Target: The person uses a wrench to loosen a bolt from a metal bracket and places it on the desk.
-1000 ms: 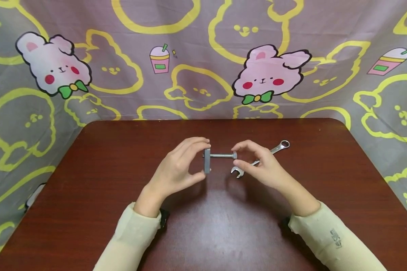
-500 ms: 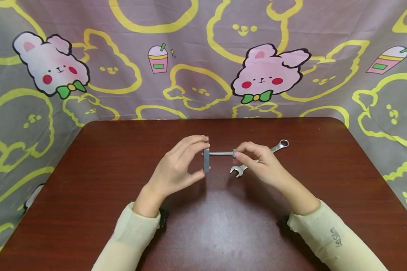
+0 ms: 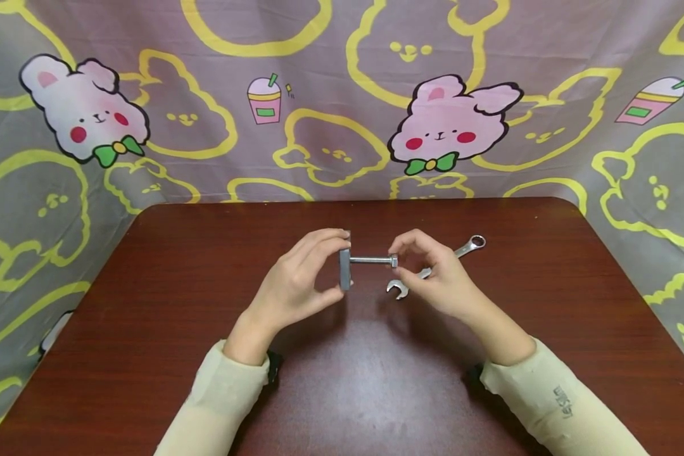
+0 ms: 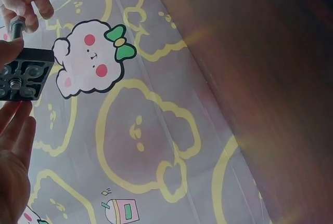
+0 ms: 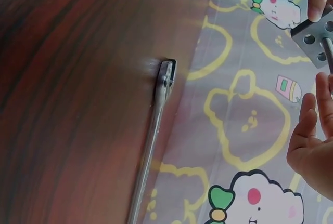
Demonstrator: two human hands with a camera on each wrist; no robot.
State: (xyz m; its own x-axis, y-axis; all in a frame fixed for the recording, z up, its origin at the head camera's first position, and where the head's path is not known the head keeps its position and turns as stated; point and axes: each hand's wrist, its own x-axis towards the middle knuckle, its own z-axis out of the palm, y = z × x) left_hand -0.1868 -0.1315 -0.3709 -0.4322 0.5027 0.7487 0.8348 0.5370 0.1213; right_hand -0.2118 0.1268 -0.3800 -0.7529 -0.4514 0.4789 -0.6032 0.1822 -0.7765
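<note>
My left hand (image 3: 296, 278) grips a small square grey plate (image 3: 344, 270) by its edges, fingers above and thumb below, holding it upright over the table. A long hex bolt (image 3: 370, 260) passes through the plate's middle, its tip showing on the left wrist view's recessed dark face of the plate (image 4: 32, 73). In the right wrist view, the plate (image 5: 316, 33) has several round holes. My right hand (image 3: 444, 278) has its index finger and thumb at the bolt's head, other fingers curled. Beneath that hand a combination wrench (image 3: 472, 246) lies on the table, partly hidden.
The dark red-brown table (image 3: 342, 380) has rounded far corners. A patterned cloth curtain (image 3: 330, 82) hangs behind it and along both sides. In the right wrist view, the wrench (image 5: 153, 130) lies apart from the hand.
My right finger and thumb closed together on the bolt's head half a second ago, then spread wider around it. The left hand and plate have barely shifted; the wrench stays put.
</note>
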